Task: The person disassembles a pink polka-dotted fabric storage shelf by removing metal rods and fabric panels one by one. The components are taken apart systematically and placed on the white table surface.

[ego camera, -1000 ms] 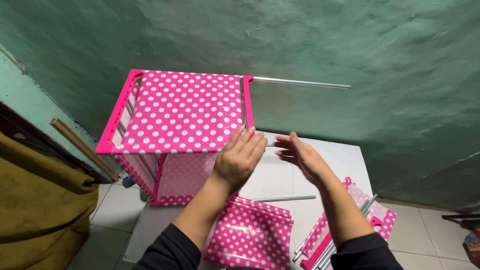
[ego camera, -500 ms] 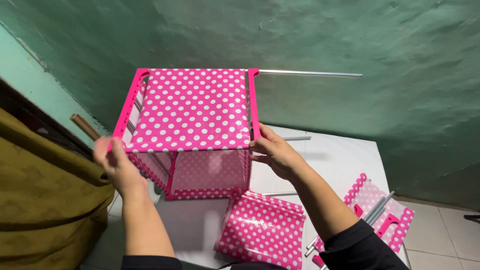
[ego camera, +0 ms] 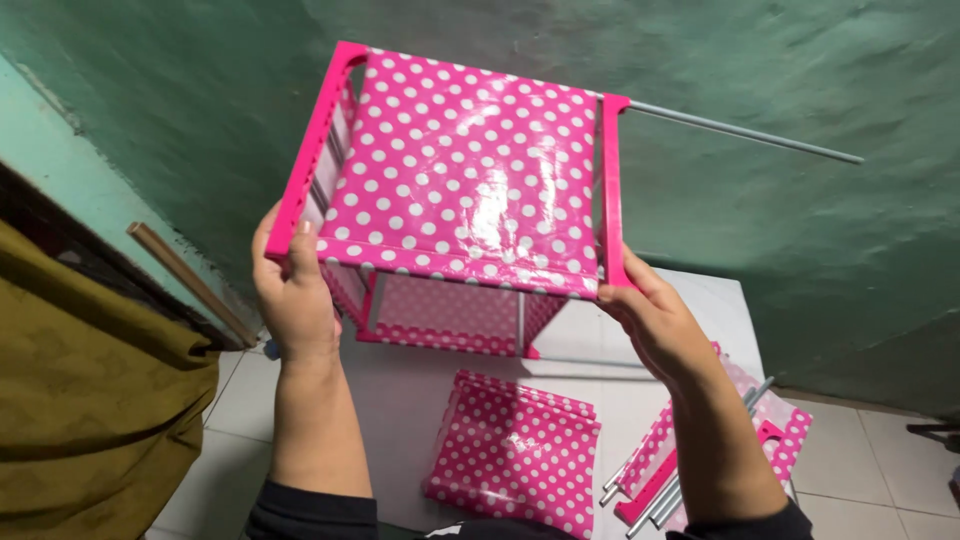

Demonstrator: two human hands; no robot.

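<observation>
A pink shelf rack [ego camera: 465, 180] with white-dotted fabric panels is lifted in front of me above a white table [ego camera: 410, 400]. My left hand [ego camera: 293, 290] grips its near left pink corner bar. My right hand [ego camera: 652, 320] holds the near right corner from below. A thin grey metal rod [ego camera: 745, 132] sticks out to the right from the rack's far right corner. A lower dotted shelf level shows beneath the top panel.
On the table lie a loose pink dotted fabric panel [ego camera: 515, 450] and, at the right edge, a bundle of pink bars, grey rods and dotted fabric [ego camera: 690, 460]. A green wall stands behind. An olive cloth [ego camera: 90, 400] hangs at the left, with a wooden stick [ego camera: 190, 285] beside it.
My left hand moved from the rack's right side to its left corner. Both hands now grip the rack, which has risen off the table and closer to the camera.
</observation>
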